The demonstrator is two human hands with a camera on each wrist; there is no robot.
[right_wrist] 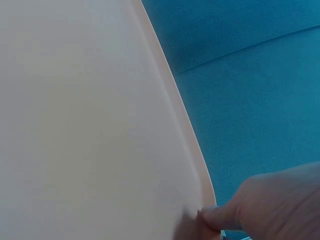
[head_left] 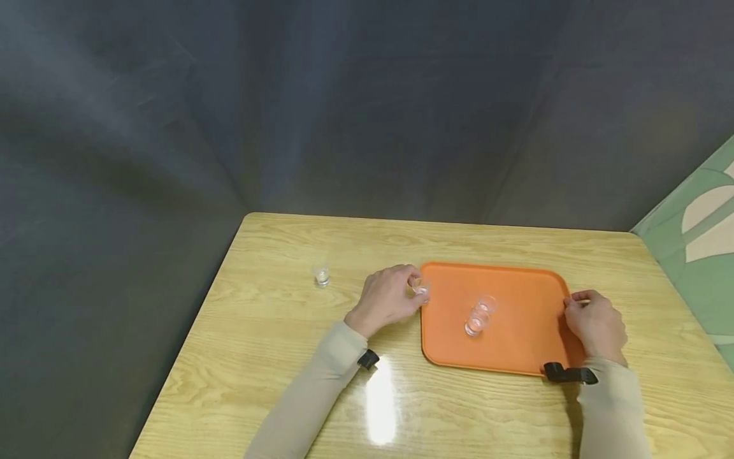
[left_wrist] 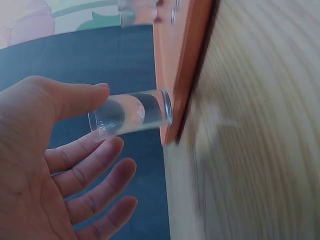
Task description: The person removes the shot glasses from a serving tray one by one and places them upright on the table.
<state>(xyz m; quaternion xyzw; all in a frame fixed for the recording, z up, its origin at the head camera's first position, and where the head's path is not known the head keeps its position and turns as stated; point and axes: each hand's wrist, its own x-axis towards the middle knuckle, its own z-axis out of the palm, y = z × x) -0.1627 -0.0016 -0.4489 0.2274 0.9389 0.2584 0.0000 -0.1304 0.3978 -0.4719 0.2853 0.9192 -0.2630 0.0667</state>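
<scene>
The left hand (head_left: 390,294) pinches a small clear cup (left_wrist: 129,116) at the left edge of the orange tray (head_left: 527,319). I cannot tell if cup and tray touch. The right hand (head_left: 597,326) pinches the tray's right edge. Two more cups (head_left: 474,324) sit close together on the tray, with room all around to its edges. Another cup (head_left: 322,276) stands left of the tray, well apart.

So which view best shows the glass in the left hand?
Left wrist view: the glass appears large, pinched by the left hand. The head view shows it small, partly hidden; the right wrist, not at all.
</scene>
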